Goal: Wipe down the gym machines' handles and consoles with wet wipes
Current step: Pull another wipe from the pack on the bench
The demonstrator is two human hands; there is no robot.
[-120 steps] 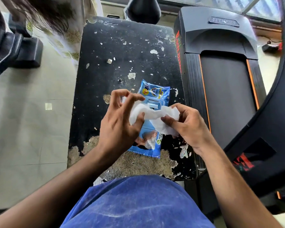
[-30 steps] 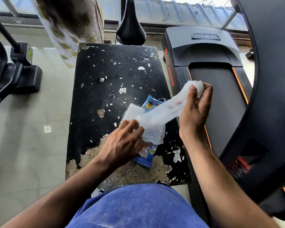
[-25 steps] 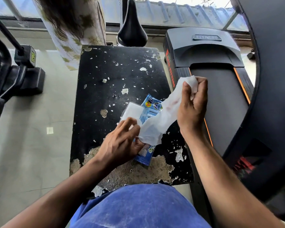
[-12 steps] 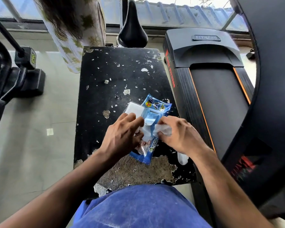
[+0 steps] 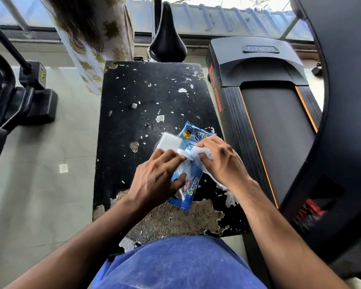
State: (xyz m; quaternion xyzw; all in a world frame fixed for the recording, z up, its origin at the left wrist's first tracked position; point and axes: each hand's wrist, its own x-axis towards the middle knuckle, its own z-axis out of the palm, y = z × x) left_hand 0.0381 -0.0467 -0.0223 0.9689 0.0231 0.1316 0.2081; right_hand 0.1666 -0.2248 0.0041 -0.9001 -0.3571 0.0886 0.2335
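Peeling black bench (image 5: 146,97): near its front right corner lay the wipes pack (image 5: 191,184), lid open. Right hand (image 5: 221,161), lately raised, had returned, clutching a wipe (image 5: 203,152); left hand (image 5: 156,176) pinned the pack. Wiping hadn't begun.

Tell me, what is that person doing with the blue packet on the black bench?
The person is getting a wet wipe out of a blue wipes packet that lies on a worn black bench, its white lid flipped open. The left hand holds the packet down, thumb pressed on it. The right hand pinches a white wipe at the packet's opening. The treadmill beside the bench is not being wiped yet.
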